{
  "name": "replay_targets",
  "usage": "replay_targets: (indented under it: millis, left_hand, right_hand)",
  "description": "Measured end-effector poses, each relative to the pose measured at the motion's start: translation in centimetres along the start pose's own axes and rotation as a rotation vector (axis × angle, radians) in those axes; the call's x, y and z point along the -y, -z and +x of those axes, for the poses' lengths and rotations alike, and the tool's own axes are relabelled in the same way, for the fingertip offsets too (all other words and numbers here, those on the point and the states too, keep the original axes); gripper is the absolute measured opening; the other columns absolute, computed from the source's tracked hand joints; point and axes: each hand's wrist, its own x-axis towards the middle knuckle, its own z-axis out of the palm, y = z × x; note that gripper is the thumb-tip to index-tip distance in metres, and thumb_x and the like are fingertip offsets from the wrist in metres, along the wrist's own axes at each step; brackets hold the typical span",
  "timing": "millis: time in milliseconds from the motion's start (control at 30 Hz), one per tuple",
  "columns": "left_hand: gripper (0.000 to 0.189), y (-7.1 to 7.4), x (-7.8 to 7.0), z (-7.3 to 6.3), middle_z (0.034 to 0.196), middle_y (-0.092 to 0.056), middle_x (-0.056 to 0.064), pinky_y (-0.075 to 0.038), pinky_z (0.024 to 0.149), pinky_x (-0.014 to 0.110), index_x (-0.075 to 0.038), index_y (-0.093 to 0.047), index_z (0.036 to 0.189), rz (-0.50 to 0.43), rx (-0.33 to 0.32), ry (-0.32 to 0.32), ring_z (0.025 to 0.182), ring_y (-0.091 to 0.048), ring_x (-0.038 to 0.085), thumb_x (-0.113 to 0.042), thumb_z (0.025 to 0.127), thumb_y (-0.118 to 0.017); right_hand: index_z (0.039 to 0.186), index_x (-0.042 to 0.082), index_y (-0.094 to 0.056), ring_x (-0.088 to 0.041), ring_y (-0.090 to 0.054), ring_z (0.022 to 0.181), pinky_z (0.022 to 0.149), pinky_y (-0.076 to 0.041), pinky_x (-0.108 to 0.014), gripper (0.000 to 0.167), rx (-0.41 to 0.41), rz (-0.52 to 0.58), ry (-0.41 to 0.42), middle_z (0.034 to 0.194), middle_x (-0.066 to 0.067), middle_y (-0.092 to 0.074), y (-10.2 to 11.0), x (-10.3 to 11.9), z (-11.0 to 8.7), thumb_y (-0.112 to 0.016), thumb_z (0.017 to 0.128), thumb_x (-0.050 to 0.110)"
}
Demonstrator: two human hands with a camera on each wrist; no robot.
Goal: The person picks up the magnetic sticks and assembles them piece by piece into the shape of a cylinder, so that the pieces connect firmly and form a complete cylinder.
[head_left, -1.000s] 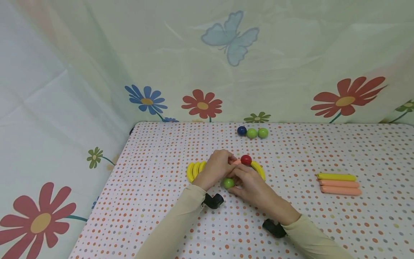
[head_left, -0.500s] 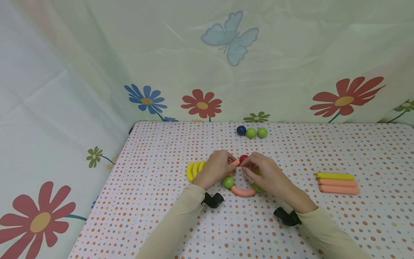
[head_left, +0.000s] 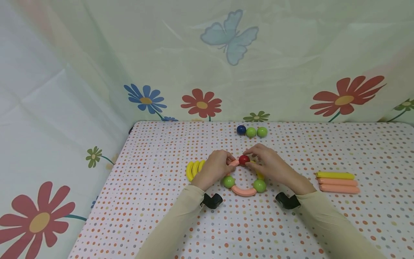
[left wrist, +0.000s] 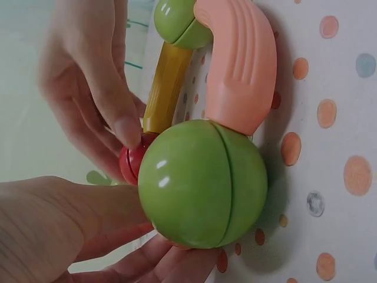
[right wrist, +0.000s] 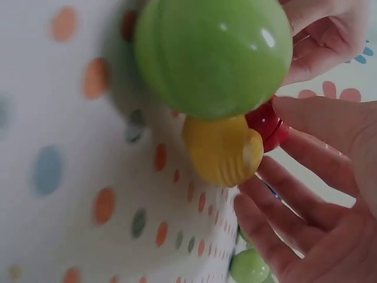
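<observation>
One flower-printed backdrop (head_left: 291,54) hangs behind the polka-dot worktop (head_left: 245,226). Near the worktop's middle, the left hand's (head_left: 215,169) grip holds the upper-left salmon arc (head_left: 234,163), probably to anchor it; the right hand's (head_left: 273,165) grip pinches the red ball (head_left: 244,160) between thumb and finger, likely to seat it snugly. Both pieces top a ring (head_left: 243,191), laid on the worktop perhaps so that the surface bears its weight. To the right lie three straight sticks (head_left: 337,182), side by side; just beside the left hand, three yellow arcs (head_left: 195,169), seemingly sorted by shape. Lower in the ring, the left green ball (head_left: 229,182) and right green ball (head_left: 260,186) serve as corner joints. Smallest, the blue ball (head_left: 241,130) and two spare green balls (head_left: 251,132) line up farther back, apparently to leave the hands room.
</observation>
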Motion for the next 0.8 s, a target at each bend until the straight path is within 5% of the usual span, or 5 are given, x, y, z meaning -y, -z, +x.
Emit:
replay_targets:
  millis: [200, 533, 800]
  left_hand:
    - [0.023, -0.1, 0.0, -0.1, 0.085, -0.068, 0.0, -0.044, 0.053, 0.016, 0.0, -0.075, 0.117, -0.008, 0.005, -0.004, 0.057, -0.058, 0.005, -0.009, 0.096, -0.078]
    - [0.022, -0.1, 0.0, -0.2, 0.085, -0.067, -0.001, -0.045, 0.054, 0.016, -0.001, -0.075, 0.114, 0.016, -0.002, -0.003, 0.058, -0.058, 0.007, -0.011, 0.095, -0.079]
    - [0.023, -0.2, 0.1, -0.1, 0.085, -0.068, -0.001, -0.045, 0.056, 0.016, -0.002, -0.076, 0.115, 0.024, -0.006, 0.001, 0.06, -0.057, 0.007, -0.012, 0.095, -0.079]
  right_hand:
    - [0.118, -0.007, -0.073, -0.026, -0.07, 0.093, 0.082, -0.06, -0.044, 0.028, 0.086, 0.025, 0.022, 0.105, -0.014, -0.072, -0.2, -0.2, 1.2, -0.079, 0.092, 0.001]
    - [0.108, -0.002, -0.076, -0.029, -0.071, 0.095, 0.084, -0.061, -0.046, 0.032, -0.018, 0.002, 0.031, 0.105, -0.013, -0.07, -1.0, 0.0, 1.0, -0.087, 0.079, -0.008]
    - [0.11, 0.0, -0.076, -0.029, -0.07, 0.099, 0.084, -0.06, -0.046, 0.032, -0.036, -0.028, 0.109, 0.111, -0.012, -0.07, -1.0, -0.3, 0.4, -0.087, 0.08, -0.006]
